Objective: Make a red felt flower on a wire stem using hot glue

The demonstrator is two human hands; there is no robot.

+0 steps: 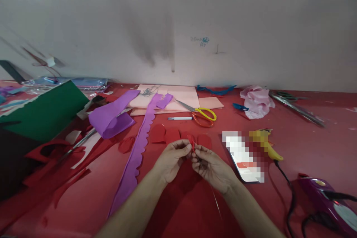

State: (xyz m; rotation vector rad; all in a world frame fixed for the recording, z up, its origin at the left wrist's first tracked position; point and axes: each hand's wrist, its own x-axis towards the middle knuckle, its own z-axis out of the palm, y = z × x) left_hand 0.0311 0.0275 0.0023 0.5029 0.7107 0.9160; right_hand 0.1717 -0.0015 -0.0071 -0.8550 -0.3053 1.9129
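My left hand (177, 154) is closed, its thumb and fingers pinching a small folded red piece (193, 145), which looks like felt or craft foam. Close beside it, my right hand (210, 167) grips the same piece between thumb and forefinger. A thin wire or thread (216, 200) runs down from the right fingers past the wrist. Just behind the hands lie several round-topped red cut pieces, among them one red petal shape (158, 134) at the left of the row and another red petal shape (205, 141) at the right, partly behind my right hand.
Left of my hands lies a scalloped purple strip (142, 139). Beyond are scissors (206, 114), a white pen (180, 118) and pink sheets (184, 93). A phone (242, 158), yellow glue gun (266, 145) with cable and purple device (329, 200) are at right; red scraps (50, 160) lie left.
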